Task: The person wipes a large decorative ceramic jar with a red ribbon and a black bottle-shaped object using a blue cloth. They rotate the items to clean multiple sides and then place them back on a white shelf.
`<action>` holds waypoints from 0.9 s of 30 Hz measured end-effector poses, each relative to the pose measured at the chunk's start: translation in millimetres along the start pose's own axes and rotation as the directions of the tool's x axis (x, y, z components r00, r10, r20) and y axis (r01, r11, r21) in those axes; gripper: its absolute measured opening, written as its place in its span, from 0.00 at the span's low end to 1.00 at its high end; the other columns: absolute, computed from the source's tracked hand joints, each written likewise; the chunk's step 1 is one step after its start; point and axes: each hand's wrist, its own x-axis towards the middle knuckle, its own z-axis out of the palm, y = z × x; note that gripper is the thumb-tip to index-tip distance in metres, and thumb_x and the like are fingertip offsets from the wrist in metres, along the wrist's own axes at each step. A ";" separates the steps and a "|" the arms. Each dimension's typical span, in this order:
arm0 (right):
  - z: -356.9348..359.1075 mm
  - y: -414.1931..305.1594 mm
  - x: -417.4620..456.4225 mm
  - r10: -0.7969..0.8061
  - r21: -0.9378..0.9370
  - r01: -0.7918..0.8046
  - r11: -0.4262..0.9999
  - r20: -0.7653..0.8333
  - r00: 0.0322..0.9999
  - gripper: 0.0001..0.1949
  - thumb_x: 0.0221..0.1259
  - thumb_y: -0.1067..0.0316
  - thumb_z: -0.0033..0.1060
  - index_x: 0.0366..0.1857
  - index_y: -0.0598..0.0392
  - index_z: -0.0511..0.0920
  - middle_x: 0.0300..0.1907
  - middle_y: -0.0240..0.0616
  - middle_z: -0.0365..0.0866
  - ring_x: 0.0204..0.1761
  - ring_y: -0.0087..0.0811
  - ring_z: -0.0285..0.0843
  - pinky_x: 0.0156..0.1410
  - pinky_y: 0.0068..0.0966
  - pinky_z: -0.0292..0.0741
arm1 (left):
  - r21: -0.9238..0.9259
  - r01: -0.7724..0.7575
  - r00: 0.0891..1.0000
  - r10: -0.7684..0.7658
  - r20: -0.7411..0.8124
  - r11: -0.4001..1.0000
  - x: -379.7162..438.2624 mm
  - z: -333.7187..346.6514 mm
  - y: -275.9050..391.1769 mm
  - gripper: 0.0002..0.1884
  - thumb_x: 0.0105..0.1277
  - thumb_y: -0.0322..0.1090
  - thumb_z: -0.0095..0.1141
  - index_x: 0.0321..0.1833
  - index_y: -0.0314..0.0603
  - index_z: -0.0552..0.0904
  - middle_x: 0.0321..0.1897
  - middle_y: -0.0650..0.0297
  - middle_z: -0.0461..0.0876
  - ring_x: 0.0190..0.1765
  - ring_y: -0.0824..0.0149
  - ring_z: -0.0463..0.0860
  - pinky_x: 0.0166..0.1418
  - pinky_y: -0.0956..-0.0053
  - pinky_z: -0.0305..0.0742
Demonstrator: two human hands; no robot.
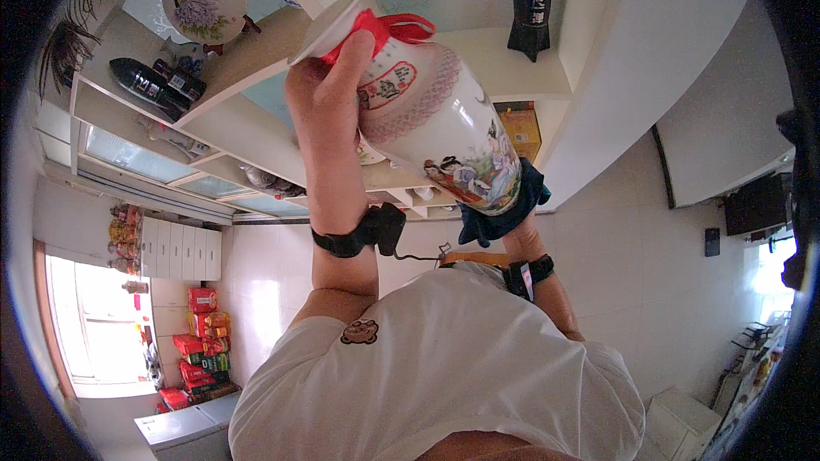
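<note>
A white porcelain vase (442,109) with painted figures and a red ribbon (384,29) round its neck is held tilted in front of the shelves. My left hand (333,83) grips the vase's neck just below the flared rim, its thumb on the ribbon. At the vase's base, my right hand (522,230) is mostly hidden behind a dark blue cloth (503,221), which it presses against the bottom and lower side. Both wrists wear black straps.
White display shelving (243,141) holds a painted plate (204,3) on a stand, dark bottles (530,6) and a yellow box (522,131). Red packages (202,326) are stacked at the lower left, near a white cabinet (182,246).
</note>
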 end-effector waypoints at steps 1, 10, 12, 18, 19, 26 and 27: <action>0.7 1.4 -1.6 -0.015 -0.076 0.008 0.997 -0.095 0.995 0.32 0.73 0.39 0.46 0.70 0.51 0.66 0.70 0.40 0.70 0.67 0.43 0.70 0.73 0.43 0.69 | -0.044 0.058 0.998 -0.057 0.037 0.997 -3.8 -0.1 2.2 0.25 0.57 0.38 0.71 0.54 0.29 0.82 0.48 0.54 0.86 0.48 0.64 0.84 0.56 0.70 0.77; 0.9 16.2 -5.2 0.018 -0.242 -0.065 0.968 -0.195 0.981 0.33 0.72 0.36 0.46 0.71 0.51 0.67 0.69 0.40 0.71 0.67 0.43 0.71 0.72 0.43 0.69 | -0.283 0.115 0.829 0.066 0.556 0.952 2.5 -12.0 2.7 0.36 0.55 0.45 0.72 0.63 0.29 0.75 0.56 0.52 0.82 0.58 0.60 0.82 0.66 0.67 0.72; 0.7 21.1 -0.9 0.027 -0.246 -0.073 0.966 -0.184 0.983 0.33 0.72 0.37 0.46 0.70 0.51 0.67 0.69 0.40 0.71 0.67 0.43 0.71 0.72 0.43 0.70 | -0.289 0.122 0.807 0.075 0.586 0.950 14.0 -12.6 -2.6 0.36 0.56 0.45 0.72 0.63 0.29 0.75 0.56 0.53 0.82 0.58 0.61 0.81 0.67 0.67 0.71; 1.4 17.5 -7.2 0.006 -0.250 -0.054 0.967 -0.187 0.982 0.33 0.72 0.37 0.47 0.70 0.51 0.67 0.69 0.40 0.72 0.66 0.42 0.71 0.71 0.43 0.70 | -0.239 0.089 0.841 0.055 0.538 0.967 26.8 -39.3 -20.8 0.35 0.57 0.46 0.71 0.62 0.30 0.75 0.55 0.55 0.82 0.60 0.62 0.79 0.69 0.68 0.69; 1.8 15.2 -10.1 0.005 -0.244 -0.052 0.968 -0.191 0.982 0.33 0.72 0.37 0.47 0.70 0.51 0.67 0.68 0.40 0.72 0.66 0.42 0.71 0.71 0.43 0.70 | -0.232 0.075 0.854 0.058 0.517 0.970 21.4 -46.4 -21.1 0.35 0.58 0.47 0.71 0.62 0.30 0.75 0.55 0.55 0.82 0.60 0.63 0.78 0.69 0.68 0.68; 5.5 4.2 -14.7 -0.050 -0.258 0.004 0.966 -0.174 0.984 0.33 0.72 0.37 0.47 0.70 0.51 0.68 0.68 0.40 0.72 0.66 0.42 0.72 0.71 0.42 0.71 | -0.011 -0.045 0.896 0.045 0.442 0.999 1.7 -25.2 -8.7 0.30 0.61 0.47 0.70 0.58 0.32 0.77 0.51 0.58 0.83 0.55 0.67 0.80 0.64 0.71 0.72; 5.1 2.9 -16.0 -0.050 -0.257 0.004 0.967 -0.173 0.984 0.33 0.72 0.37 0.47 0.70 0.51 0.68 0.68 0.40 0.72 0.66 0.42 0.72 0.71 0.42 0.71 | 0.001 -0.002 0.909 0.002 0.418 1.000 2.2 -20.3 -12.3 0.29 0.61 0.46 0.71 0.57 0.32 0.78 0.50 0.59 0.83 0.53 0.67 0.81 0.61 0.71 0.74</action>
